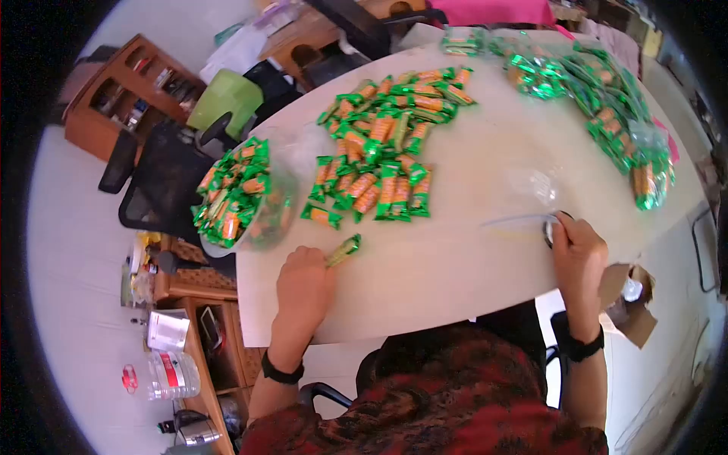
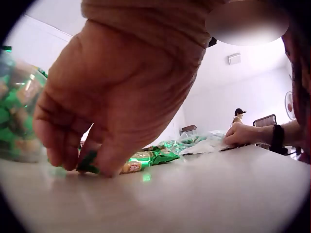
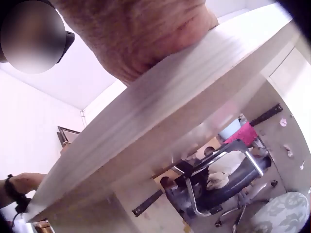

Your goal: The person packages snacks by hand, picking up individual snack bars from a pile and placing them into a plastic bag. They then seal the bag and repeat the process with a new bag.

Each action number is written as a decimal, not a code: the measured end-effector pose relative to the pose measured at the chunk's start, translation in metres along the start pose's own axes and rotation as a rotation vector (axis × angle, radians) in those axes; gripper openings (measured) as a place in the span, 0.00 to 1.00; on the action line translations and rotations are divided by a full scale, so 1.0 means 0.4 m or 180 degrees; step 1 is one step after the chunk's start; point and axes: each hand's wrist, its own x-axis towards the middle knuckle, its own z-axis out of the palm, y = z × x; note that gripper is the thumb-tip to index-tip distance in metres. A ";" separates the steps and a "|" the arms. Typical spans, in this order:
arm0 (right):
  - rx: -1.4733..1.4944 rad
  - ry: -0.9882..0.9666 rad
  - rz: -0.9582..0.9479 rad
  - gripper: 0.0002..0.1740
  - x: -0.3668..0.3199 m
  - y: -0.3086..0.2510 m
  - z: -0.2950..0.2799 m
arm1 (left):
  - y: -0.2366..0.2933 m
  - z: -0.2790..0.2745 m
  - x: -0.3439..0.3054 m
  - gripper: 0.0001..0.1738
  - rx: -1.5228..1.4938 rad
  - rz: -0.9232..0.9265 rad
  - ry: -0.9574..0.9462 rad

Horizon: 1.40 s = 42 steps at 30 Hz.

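Note:
My left hand (image 1: 305, 284) is low over the near left of the table, pinching one end of a small green-and-orange wrapped snack packet (image 1: 346, 251). In the left wrist view, thumb and fingers close around green wrapper (image 2: 88, 161) just above the tabletop. At the near right edge my right hand (image 1: 580, 250) grips a dark-rimmed round object (image 1: 549, 232), mostly hidden by the fingers. From it a thin pale strip (image 1: 516, 221) reaches left; its kind I cannot tell. A loose pile of the same packets (image 1: 379, 144) lies beyond the left hand.
A clear round tub (image 1: 282, 216) heaped with packets stands at the table's left edge. Bagged bundles of packets (image 1: 599, 91) line the far right. Clear plastic film (image 1: 535, 186) lies beyond the right hand. Office chairs (image 1: 163, 174) and a cardboard box (image 1: 637, 307) stand around the table (image 1: 425, 273).

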 end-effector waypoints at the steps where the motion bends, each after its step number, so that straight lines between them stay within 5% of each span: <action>1: -0.0062 0.0079 -0.0151 0.06 -0.001 0.004 0.005 | 0.021 -0.013 0.002 0.09 -0.0045 0.0099 -0.0035; 3: -0.0076 0.0150 -0.0169 0.04 -0.005 0.005 0.008 | 0.073 -0.052 0.008 0.07 -0.0839 -0.0142 -0.0020; 7: -0.0056 0.0254 -0.0035 0.04 -0.008 0.004 0.016 | 0.192 -0.074 0.046 0.08 -0.1733 0.0852 0.0467; 16: -0.0139 0.0302 0.0028 0.06 -0.009 -0.004 0.016 | 0.437 -0.091 0.121 0.08 -0.0871 0.1764 0.0394; 34: -0.0190 0.0238 -0.0192 0.05 -0.020 -0.008 0.007 | 0.563 -0.008 0.304 0.10 0.0360 0.2209 0.0841; 38: -0.0177 0.0280 -0.0171 0.04 -0.018 -0.006 0.009 | 0.556 0.010 0.360 0.12 -0.0114 0.2068 0.1023; 40: -0.0176 0.0292 -0.0168 0.04 -0.018 -0.008 0.009 | 0.543 0.015 0.402 0.13 -0.0914 0.2602 0.1544; 42: -0.0183 0.0216 -0.0131 0.04 -0.016 -0.011 0.005 | 0.545 0.041 0.422 0.13 -0.0960 0.2631 0.1264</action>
